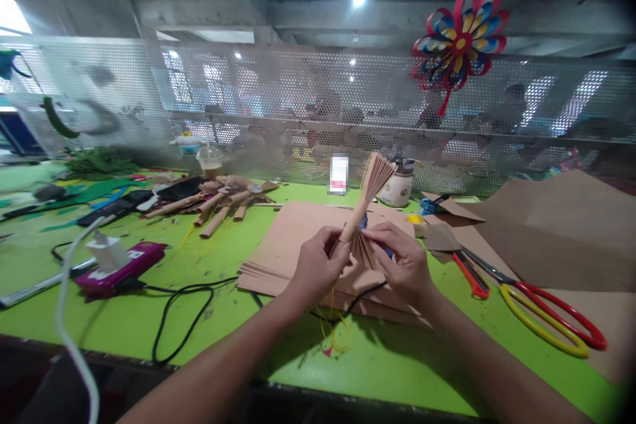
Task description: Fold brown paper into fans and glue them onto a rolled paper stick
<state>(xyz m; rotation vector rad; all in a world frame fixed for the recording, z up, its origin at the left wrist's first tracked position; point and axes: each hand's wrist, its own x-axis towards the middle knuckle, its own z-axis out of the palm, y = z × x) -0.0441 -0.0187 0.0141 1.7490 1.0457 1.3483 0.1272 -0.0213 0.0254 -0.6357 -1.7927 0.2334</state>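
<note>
A pleated brown paper fan [366, 197] stands tilted above a stack of brown paper sheets [288, 238], its folds spread at the top and again lower down. My left hand [322, 258] is closed round its rolled lower part. With fingertips pressed together, my right hand [400, 255] pinches the spread lower folds. Something blue shows in small patches behind the fan and by my right fingers; its kind is hidden. Yellow thread [335, 338] trails below my left hand to the green table [218, 344].
Scissors [541, 305] and a red utility knife [472, 276] lie right, near large brown paper [546, 232]. Rolled paper pieces [218, 205] are heaped left. A purple power strip [122, 268] trails a black cable. Behind stand a drink cup [211, 162] and a white jug [397, 185].
</note>
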